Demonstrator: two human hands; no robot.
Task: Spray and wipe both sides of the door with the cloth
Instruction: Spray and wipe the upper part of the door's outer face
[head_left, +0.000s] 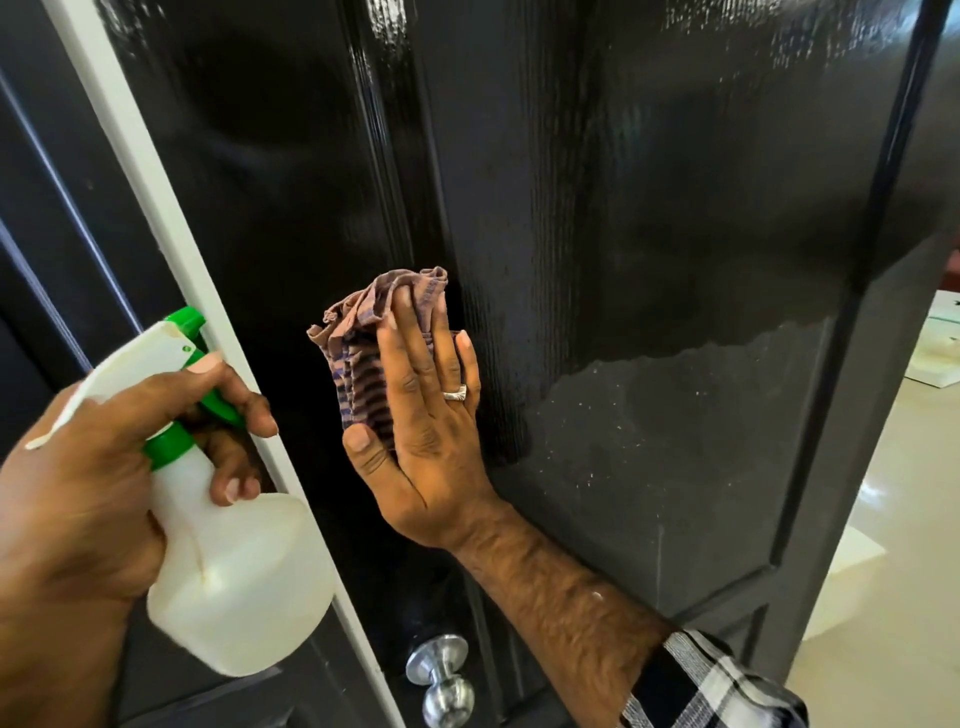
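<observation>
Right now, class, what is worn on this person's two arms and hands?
The right hand has a silver ring on one finger, and its forearm ends in a black-and-white checked sleeve, pushed up. The left hand shows no ring, and no sleeve is in view.

Glossy black door (623, 208), brown-and-purple striped cloth (363, 364), white spray bottle (239, 582) with green trigger, silver knob (441, 675).

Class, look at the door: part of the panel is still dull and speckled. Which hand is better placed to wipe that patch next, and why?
The right hand. It already presses the cloth flat against the door, beside the dull patch. The left hand grips the spray bottle, away from the panel.
</observation>
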